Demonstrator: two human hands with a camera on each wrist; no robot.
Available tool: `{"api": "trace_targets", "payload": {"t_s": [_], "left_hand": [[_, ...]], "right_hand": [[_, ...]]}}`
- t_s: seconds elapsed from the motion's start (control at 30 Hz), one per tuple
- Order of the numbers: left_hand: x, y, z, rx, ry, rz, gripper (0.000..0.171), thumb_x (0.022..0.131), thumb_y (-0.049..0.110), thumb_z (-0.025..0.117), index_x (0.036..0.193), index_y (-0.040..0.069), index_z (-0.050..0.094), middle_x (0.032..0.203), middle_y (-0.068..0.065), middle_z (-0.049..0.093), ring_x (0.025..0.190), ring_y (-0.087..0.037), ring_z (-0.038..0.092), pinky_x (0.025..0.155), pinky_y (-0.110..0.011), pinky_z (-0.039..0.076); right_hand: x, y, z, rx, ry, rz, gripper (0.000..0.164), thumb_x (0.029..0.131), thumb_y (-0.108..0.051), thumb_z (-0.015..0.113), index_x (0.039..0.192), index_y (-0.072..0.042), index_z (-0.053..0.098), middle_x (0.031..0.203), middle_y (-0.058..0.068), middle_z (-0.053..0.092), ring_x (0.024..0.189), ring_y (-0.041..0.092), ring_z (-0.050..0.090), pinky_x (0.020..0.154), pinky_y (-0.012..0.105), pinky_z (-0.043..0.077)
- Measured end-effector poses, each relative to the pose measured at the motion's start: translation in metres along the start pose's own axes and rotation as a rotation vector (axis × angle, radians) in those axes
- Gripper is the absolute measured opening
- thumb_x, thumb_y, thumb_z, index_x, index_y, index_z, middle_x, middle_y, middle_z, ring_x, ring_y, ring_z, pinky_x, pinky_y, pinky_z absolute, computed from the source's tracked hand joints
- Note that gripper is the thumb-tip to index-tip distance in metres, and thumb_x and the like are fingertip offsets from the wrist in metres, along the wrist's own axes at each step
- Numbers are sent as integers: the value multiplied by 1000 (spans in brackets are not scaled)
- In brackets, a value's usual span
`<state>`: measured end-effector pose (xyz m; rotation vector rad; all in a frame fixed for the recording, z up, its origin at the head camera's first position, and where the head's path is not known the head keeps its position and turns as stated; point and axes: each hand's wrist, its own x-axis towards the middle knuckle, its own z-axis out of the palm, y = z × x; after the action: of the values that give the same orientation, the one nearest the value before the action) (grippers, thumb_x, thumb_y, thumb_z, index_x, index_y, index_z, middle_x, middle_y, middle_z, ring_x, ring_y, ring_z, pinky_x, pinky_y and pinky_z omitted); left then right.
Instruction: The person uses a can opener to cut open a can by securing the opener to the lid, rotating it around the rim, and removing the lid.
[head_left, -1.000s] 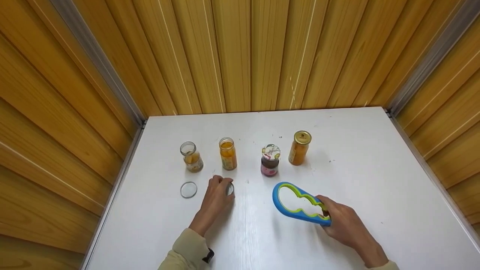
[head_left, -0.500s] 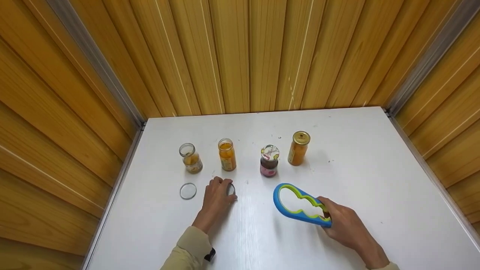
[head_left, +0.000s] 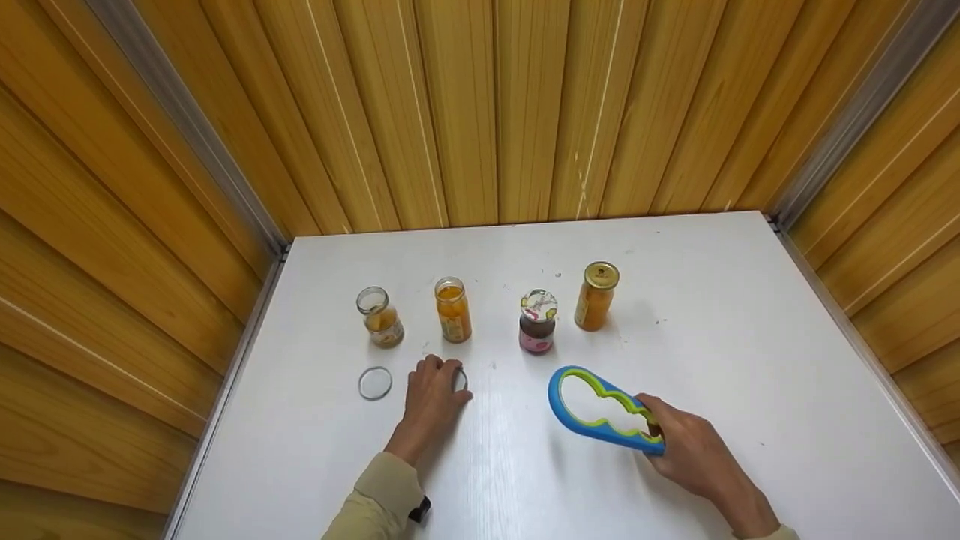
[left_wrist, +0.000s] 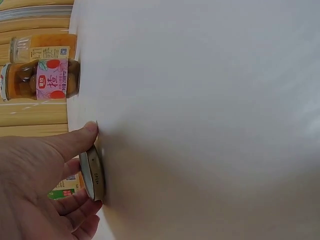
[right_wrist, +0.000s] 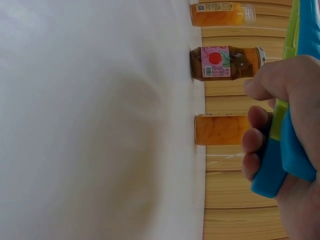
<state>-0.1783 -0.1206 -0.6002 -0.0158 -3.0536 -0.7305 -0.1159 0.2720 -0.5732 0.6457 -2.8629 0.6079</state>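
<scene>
The left hand (head_left: 435, 394) reaches low to the tabletop (head_left: 495, 469), its grip pinching a metal lid (left_wrist: 95, 174) by opposite edges, thumb on one side and fingertips on the other; dark lettering shows on the rim, and whether the lid lies quite flat is hard to tell. Just left of that hand a second lid (head_left: 375, 383) rests on the tabletop. The right hand (head_left: 688, 446) holds a blue and green opener (head_left: 600, 432) above the tabletop, its grip closed round one end while the loop points toward the left hand. Behind the hands, four jars stand upright and apart: from the left, a short jar (head_left: 382, 324) and a taller orange jar (head_left: 454, 319), both with open mouths, then a dark jar (head_left: 537, 334) with a pink label and patterned cap, and an orange jar (head_left: 594, 306) with a gold cap.
</scene>
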Motion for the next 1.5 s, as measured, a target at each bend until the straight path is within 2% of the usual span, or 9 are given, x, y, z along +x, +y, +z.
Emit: {"api": "trace_targets", "payload": {"t_s": [0.17, 0.33, 0.7, 0.9, 0.97, 1.1, 1.2, 1.33, 1.5], "left_hand": [[1, 1, 0, 35, -13, -12, 49, 85, 28, 87, 126, 8, 70, 116, -11, 56, 107, -28, 52, 94, -44, 45], [2, 0, 0, 42, -38, -33, 52, 86, 31, 86, 130, 9, 69, 118, -9, 56, 109, -27, 51, 96, -43, 43], [3, -4, 1, 59, -41, -15, 56, 87, 33, 84, 134, 11, 65, 121, -9, 57, 112, -28, 52, 98, -45, 43], [3, -2, 3, 26, -16, -36, 57, 87, 33, 83, 135, 10, 63, 128, -11, 57, 118, -28, 50, 102, -44, 43], [3, -1, 2, 16, 11, -19, 55, 88, 32, 83, 135, 10, 64, 129, -12, 56, 119, -29, 49, 102, -44, 43], [2, 6, 1, -12, 80, 31, 52, 92, 28, 80, 137, 10, 62, 134, -11, 54, 124, -28, 48, 102, -42, 44], [3, 15, 0, -59, 117, 59, 53, 94, 26, 78, 141, 11, 59, 139, -10, 53, 129, -28, 49, 106, -43, 45], [8, 30, -1, -142, 140, 86, 55, 94, 23, 79, 143, 11, 56, 141, -11, 53, 131, -31, 50, 109, -45, 44], [15, 46, -3, -186, 166, 117, 58, 92, 21, 80, 143, 11, 53, 138, -12, 55, 128, -33, 54, 108, -47, 46]], "right_hand": [[-1, 1, 0, -1, 22, -6, 75, 65, -7, 94, 132, -7, 60, 101, 6, 73, 75, 7, 61, 69, 32, 58], [-1, 1, 0, 5, 2, 13, 76, 65, -8, 95, 132, -7, 60, 104, 8, 73, 77, 9, 63, 71, 35, 59], [-3, 3, -1, 10, -8, 25, 75, 66, -8, 94, 132, -6, 59, 102, 6, 73, 76, 7, 62, 71, 33, 59], [-4, 5, -1, 15, -7, 31, 76, 66, -7, 94, 133, -6, 59, 103, 7, 73, 76, 8, 61, 72, 34, 59], [-5, 7, -1, 13, 2, 29, 76, 66, -6, 94, 133, -5, 59, 101, 7, 73, 75, 8, 61, 72, 34, 59], [-6, 10, -1, -2, 16, 21, 76, 66, -5, 93, 133, -5, 58, 99, 6, 72, 75, 9, 60, 71, 35, 59], [-8, 12, -2, -4, 26, 23, 77, 66, -5, 93, 134, -4, 58, 105, 9, 72, 78, 12, 63, 72, 37, 60], [-9, 15, -3, 9, 40, 29, 77, 66, -5, 93, 134, -4, 57, 113, 12, 72, 83, 16, 66, 74, 40, 61], [-10, 18, -6, 15, 48, 39, 75, 67, -4, 92, 133, -3, 57, 107, 11, 72, 78, 14, 63, 71, 37, 60]]}}
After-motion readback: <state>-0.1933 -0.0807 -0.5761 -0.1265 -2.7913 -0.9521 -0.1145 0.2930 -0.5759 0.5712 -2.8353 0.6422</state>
